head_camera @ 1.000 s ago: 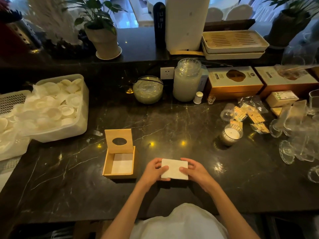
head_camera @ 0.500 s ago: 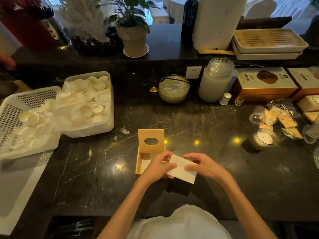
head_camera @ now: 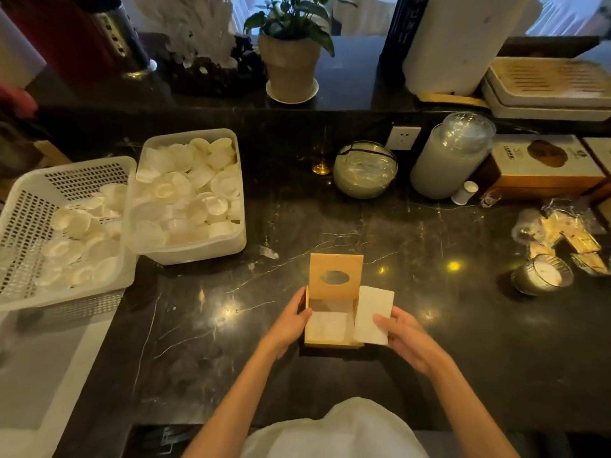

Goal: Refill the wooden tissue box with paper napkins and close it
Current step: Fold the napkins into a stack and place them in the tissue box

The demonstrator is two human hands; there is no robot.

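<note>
Small square light-wood tissue box [head_camera: 330,341] at tabletop centre, near edge, on dark veined marble tabletop [head_camera: 429,309]. Hinged wooden lid with oval slot [head_camera: 334,276] standing upright at box's 12 o'clock wall, so box open. Some white paper already lying flat on box floor, low level, plenty of room above.

Left hand [head_camera: 289,325] at box's 9 o'clock, thumb over left wall rim, fingers down outer face: grip grasping box wall, bracing it. Right hand [head_camera: 405,338] at 3 o'clock, grip pinching flat white stack of paper napkins [head_camera: 372,314] at near right corner, thumb on top. Stack tilted, left edge overlapping box's right wall rim, not yet inside.

Handling judgement: napkin stack light, soft, floppy, loose sheets likely to fan or slide apart under corner pinch alone; better held across both short edges or supported underneath, kept square. Footprint looks close to box interior, so probably needs level alignment before lowering; skewed entry risks crumpled corners on rim. Box looks light and rigid, likely to skid on polished marble, hence bracing at 9 o'clock sensible. Lid thin, hinged; best taken at top free edge, swung down toward 6 o'clock only once stack sits below rim.

Clutter well apart: white plastic tub of pale round discs [head_camera: 188,196] at 10 o'clock, glass candle holder [head_camera: 542,274] at 3 o'clock.
</note>
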